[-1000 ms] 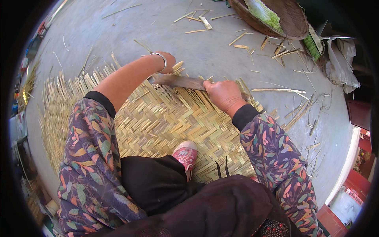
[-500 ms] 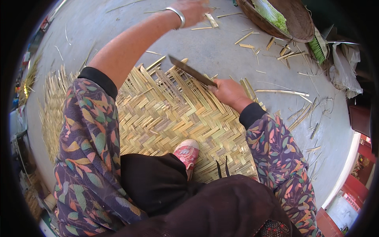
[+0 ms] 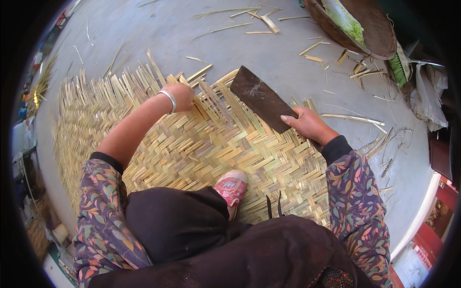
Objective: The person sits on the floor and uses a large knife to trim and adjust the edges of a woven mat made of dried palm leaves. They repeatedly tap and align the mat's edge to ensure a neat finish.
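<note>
Woven bamboo mat [image 3: 201, 144] fills the centre and left of the frame, flat on the grey floor [image 3: 158, 33]. Pale yellow strips, herringbone weave, loose unwoven ends fanning along its upper edge. Left hand [image 3: 181, 97], bangle at the wrist, is closed on the loose strips at upper centre. Right hand [image 3: 307, 126] grips the handle of a broad dark cleaver [image 3: 261, 99], its blade held over the mat's upper right edge. A pink shoe [image 3: 232, 187] rests on the mat at lower centre.
</note>
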The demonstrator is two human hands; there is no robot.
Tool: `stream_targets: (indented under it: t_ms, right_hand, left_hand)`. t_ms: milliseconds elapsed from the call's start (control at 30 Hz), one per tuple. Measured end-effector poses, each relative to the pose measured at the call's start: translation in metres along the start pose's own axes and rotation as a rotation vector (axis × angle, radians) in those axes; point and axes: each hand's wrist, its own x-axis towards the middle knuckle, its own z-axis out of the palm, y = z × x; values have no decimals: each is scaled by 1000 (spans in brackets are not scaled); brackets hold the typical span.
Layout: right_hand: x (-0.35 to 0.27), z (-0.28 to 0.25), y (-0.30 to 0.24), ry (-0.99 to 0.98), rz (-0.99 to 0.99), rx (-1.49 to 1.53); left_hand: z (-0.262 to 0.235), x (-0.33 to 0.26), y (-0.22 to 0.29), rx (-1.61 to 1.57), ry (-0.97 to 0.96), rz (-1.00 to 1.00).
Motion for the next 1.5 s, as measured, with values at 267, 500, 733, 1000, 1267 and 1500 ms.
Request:
stream_targets:
  t_ms: [267,500,733,1000,1267,1500]
  right_hand:
    - [-3,12,10,8,71,156]
    - [-9,13,11,-35,82,189]
    - [0,13,-3,-79,68,206]
    - [52,12,-28,-226,15,256]
    - [95,37,-81,-329,-81,68]
    - [50,68,-110,-4,-304,-426]
  left_hand:
    - [22,4,1,42,-81,-50]
    - [-21,27,-60,263,273,-127]
    - [-147,88,-67,167,701,-240]
    - [-98,111,-30,-224,544,-157]
    - [-91,123,-14,-544,102,49]
    - [-44,130,43,-177,41,152]
